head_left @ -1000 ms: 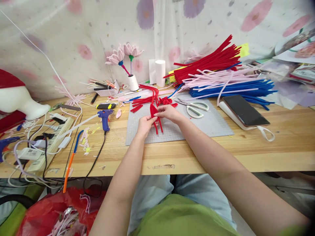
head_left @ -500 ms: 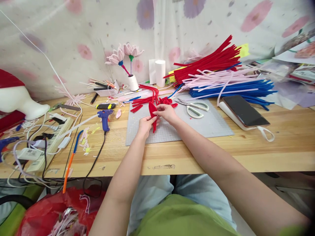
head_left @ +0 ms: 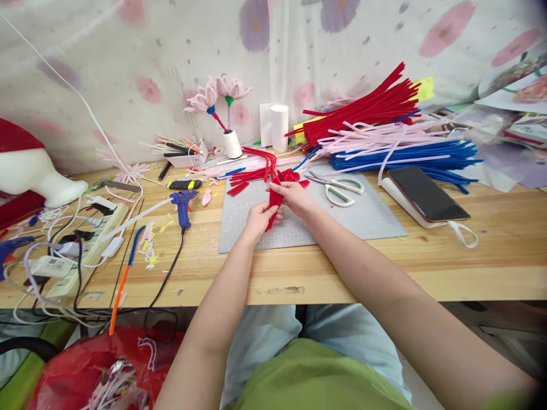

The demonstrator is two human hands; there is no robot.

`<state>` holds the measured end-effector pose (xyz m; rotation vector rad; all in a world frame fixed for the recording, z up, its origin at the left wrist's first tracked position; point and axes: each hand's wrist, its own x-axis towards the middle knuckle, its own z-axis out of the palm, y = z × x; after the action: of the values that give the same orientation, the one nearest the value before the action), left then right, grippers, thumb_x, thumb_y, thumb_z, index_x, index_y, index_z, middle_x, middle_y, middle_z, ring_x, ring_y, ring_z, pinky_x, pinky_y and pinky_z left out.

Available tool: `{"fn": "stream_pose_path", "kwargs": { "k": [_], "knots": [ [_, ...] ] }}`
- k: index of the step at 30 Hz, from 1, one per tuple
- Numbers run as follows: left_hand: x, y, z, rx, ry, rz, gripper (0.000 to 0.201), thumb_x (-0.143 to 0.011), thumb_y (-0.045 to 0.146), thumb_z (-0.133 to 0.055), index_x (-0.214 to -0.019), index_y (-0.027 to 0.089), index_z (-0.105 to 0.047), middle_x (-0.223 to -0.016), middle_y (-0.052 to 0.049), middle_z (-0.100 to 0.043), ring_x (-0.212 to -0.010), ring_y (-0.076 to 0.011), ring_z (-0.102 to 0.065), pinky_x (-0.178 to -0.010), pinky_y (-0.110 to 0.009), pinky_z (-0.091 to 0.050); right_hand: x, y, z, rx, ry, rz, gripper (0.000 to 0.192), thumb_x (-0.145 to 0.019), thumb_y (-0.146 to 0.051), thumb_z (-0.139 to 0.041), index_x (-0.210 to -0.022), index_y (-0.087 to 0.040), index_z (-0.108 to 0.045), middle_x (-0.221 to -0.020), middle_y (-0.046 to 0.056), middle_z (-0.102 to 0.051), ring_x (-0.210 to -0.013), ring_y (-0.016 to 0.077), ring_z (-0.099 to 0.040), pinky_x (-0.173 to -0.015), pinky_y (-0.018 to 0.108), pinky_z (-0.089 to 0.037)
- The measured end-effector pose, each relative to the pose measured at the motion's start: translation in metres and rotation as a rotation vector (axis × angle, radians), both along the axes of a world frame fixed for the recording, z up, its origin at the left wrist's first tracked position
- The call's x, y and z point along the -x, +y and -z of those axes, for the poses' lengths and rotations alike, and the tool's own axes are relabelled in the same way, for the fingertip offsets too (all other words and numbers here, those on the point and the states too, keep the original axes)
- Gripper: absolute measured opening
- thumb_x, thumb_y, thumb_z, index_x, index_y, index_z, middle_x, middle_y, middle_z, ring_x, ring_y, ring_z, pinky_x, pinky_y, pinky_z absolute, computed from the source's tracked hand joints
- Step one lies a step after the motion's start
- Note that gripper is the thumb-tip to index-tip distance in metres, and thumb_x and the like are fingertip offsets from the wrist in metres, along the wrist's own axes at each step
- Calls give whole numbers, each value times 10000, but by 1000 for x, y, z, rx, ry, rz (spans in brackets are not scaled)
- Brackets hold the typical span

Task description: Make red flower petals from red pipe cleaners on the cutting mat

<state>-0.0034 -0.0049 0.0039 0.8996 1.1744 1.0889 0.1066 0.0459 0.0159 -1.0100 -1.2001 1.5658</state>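
Here, a folded red pipe-cleaner piece (head_left: pixel 274 203) is held over the grey cutting mat (head_left: pixel 363 213), pinched at its lower end by the left hand (head_left: pixel 259 219) & at its upper end by the right hand (head_left: pixel 292 195). Scissors (head_left: pixel 337 187) lie just right; blue glue gun (head_left: pixel 182 204) to the left on the tabletop (head_left: pixel 491 262).

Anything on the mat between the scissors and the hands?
Head view: only bare grey cutting mat lies between the scissors and the right hand; both hands hold a red pipe-cleaner piece.
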Motion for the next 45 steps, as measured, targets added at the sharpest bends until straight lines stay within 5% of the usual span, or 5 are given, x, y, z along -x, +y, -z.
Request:
{"fn": "stream_pose_path", "kwargs": {
  "k": [12,24,29,33,45],
  "knots": [
    [-15,-7,-4,-138,-100,-42,166,-825,213,-449,-698,126,-513,-531,47,-389,-428,-36,-323,-393,-159,-300,13,-3,0,-22,207,157,445,-612,-543,-623,-792,-136,-617,-449,-54,-458,-365,42,-342,-364,199,-234],
    [-6,0,-1,-34,-176,-36,252,-834,332,-445,-679,137,-480,-496,61,-334,-391,-17,-233,-374,-139,-169,2,3,7,12,43,-102,391,-561,-455,-695,-704,-94,-652,-556,5,-592,-488,62,-484,-500,198,-368],
    [7,5,-6,105,-359,95,127,-787,189,-529,-683,124,-498,-505,44,-424,-404,-11,-354,-381,-116,-269,-1,8,13,2,58,-131,386,-577,-448,-697,-732,-97,-657,-617,22,-626,-528,64,-520,-522,187,-392],
    [16,8,-9,199,-347,199,125,-805,180,-496,-803,104,-596,-709,-51,-629,-640,-95,-602,-643,-235,-496,-4,8,12,7,96,-182,383,-580,-459,-691,-694,-100,-626,-526,-1,-580,-434,56,-464,-423,182,-332],
    [13,4,-12,111,-237,265,222,-831,233,-468,-804,83,-629,-815,-116,-685,-819,-179,-651,-792,-348,-512,-9,4,3,-86,48,-320,332,-635,-419,-663,-616,-112,-538,-393,-50,-452,-340,36,-349,-349,176,-254]
  ]
}}
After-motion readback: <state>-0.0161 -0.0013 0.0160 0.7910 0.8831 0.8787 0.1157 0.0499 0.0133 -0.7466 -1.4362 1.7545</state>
